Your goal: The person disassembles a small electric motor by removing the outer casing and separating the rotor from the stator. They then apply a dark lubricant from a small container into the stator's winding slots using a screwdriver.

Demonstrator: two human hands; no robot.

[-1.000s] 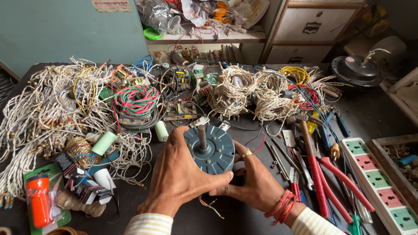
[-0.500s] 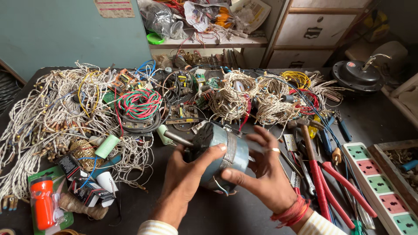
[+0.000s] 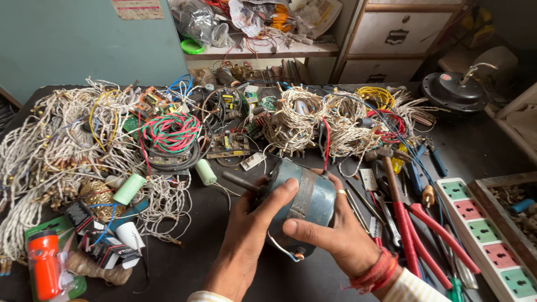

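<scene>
head view: blue-grey round motor (image 3: 305, 204) with a silver band, shaft pointing left, raised just above the dark table (image 3: 184, 263). left hand (image 3: 249, 240) and right hand (image 3: 335, 237), fingers clamped on its casing. orange-and-green blister pack (image 3: 47, 268) at lower left. motor now tipped further sideways than half a second ago.

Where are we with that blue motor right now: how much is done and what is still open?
Done: the blue motor is off the table, tipped on its side with its shaft pointing left. In hand: left hand and right hand both grip its casing. Left: the housing looks closed, and the hammer and red-handled pliers lie untouched beside it.
</scene>
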